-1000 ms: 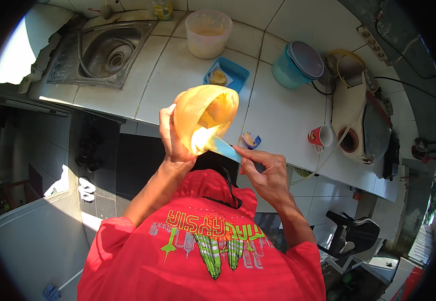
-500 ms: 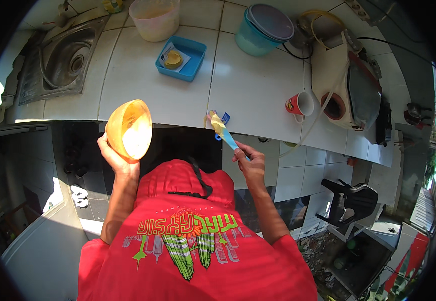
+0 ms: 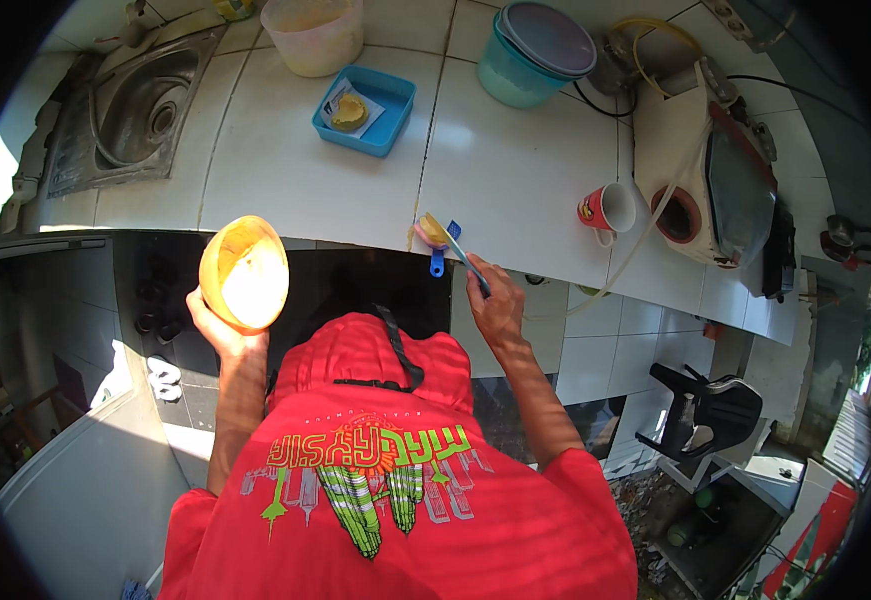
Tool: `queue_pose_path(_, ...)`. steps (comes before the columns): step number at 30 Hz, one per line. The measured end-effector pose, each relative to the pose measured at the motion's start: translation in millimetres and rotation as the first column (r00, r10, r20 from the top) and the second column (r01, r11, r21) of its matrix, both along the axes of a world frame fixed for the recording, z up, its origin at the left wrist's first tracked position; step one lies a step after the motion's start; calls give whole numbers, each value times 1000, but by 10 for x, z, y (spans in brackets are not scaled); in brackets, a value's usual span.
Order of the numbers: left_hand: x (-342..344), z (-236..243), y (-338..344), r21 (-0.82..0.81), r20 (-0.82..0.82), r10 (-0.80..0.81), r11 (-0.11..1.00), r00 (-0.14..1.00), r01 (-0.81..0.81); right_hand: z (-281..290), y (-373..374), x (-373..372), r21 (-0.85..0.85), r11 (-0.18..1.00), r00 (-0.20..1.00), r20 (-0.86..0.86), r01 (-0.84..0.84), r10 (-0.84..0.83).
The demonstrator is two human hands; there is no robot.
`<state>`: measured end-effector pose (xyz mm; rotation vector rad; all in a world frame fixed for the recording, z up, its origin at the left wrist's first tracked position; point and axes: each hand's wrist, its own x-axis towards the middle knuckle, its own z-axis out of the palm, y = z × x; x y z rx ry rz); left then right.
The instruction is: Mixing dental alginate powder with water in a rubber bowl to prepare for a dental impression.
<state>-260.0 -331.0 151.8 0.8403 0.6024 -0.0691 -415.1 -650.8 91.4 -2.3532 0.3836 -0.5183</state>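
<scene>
In my left hand [image 3: 227, 332] is an orange bowl [image 3: 213, 268], raised in front of the counter and tilted so that its sunlit inside faces right. My right hand [image 3: 497, 308] grips the handle of a light blue spatula [image 3: 464, 259], turned nearly edge-on. Yellowish paste [image 3: 433, 232] clings to its far end. Close by that end, at the counter's front edge, lies a small blue utensil [image 3: 438, 263] with a hole in its handle; its other end is partly hidden behind the paste.
On the white tiled counter [image 3: 305, 195] stand a blue tray [image 3: 395, 130] holding a yellow-green lump on paper, a whitish tub [image 3: 310, 45], a lidded turquoise bucket [image 3: 520, 75] and a red-and-white mug [image 3: 615, 208]. A steel sink [image 3: 135, 120] is at left, a white appliance [image 3: 700, 170] at right.
The bowl has moved slightly left and down and turned a little. The spatula has rotated from showing its broad face to nearly edge-on, and its paste-covered end remains by the blue utensil.
</scene>
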Motion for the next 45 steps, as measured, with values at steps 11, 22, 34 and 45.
queue_pose_path(11,-38,-51,95,-11,-38,31,999,999,-32,-10,18,42,-31,999,996,-82,-40,37)
queue_pose_path(22,-32,-66,99,-179,-70,-37,984,997,24,386,178,157,98,995,1000,21,7,-9)
queue_pose_path(34,-20,-140,-161,-278,-51,-224,939,973,202,794,109,39,144,983,979,-188,110,-82)
queue_pose_path(45,60,109,-673,-555,-72,-404,776,912,300,1106,990,462,228,929,956,105,-290,273)
